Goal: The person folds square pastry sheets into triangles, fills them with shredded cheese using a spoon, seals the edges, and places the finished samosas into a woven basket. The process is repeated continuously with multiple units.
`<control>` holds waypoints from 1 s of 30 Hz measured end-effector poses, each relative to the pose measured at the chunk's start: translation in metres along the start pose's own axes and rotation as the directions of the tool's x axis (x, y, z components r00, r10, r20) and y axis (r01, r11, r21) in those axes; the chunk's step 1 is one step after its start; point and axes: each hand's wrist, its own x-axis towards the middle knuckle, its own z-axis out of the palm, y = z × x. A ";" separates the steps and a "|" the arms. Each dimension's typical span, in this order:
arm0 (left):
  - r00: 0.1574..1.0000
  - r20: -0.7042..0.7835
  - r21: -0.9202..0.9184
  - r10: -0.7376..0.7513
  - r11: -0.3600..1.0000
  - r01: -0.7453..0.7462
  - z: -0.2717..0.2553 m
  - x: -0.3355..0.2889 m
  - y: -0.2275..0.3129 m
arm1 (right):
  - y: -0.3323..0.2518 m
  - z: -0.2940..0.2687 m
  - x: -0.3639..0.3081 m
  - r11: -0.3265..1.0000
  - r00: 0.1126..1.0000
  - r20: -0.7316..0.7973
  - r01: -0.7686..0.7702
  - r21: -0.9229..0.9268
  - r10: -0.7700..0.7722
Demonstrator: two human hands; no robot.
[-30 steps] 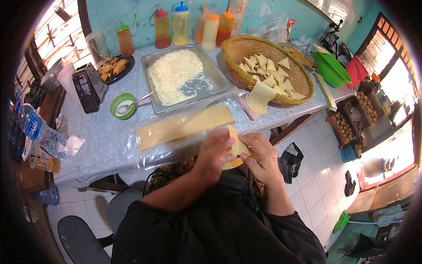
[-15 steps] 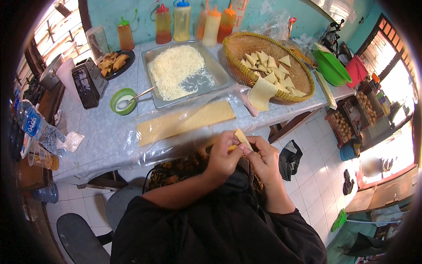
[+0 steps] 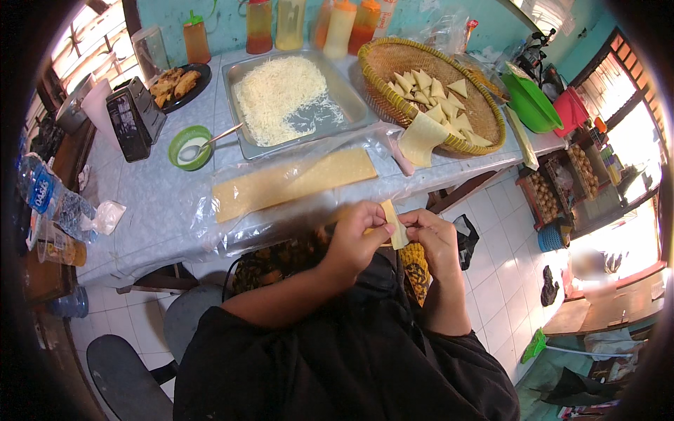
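Note:
Between both hands, in front of the table's near edge, is a narrow folded piece of pale yellow pastry wrapper (image 3: 394, 223). My left hand (image 3: 359, 235) pinches it from the left with thumb and fingers. From the right, the fingertips of my right hand (image 3: 430, 235) grip its other edge. Beyond them a long stack of pastry strips (image 3: 295, 184) lies on clear plastic sheet (image 3: 246, 168). A metal tray (image 3: 349, 128) behind it holds white shreds (image 3: 281, 95). At the right, a woven basket (image 3: 484, 91) carries several folded pastry triangles (image 3: 421, 98), with a loose wrapper sheet (image 3: 423, 139) draped over its near rim.
Left of the tray stand a green bowl (image 3: 174, 156) with white paste and a spoon (image 3: 225, 132), a phone (image 3: 128, 131) propped on a stand, and a black plate (image 3: 201, 70) of fried food. Sauce bottles (image 3: 258, 28) line the wall. A green basin (image 3: 530, 105) sits far right.
The folded wrapper now stands more upright and shows a longer face. My right hand has shifted slightly right and away from my left. The view has tilted a little.

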 end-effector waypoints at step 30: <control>0.887 0.049 0.440 0.460 0.787 -0.433 0.005 0.007 -0.016 | 0.025 0.032 0.014 0.872 0.925 -0.263 0.354 0.339 -0.273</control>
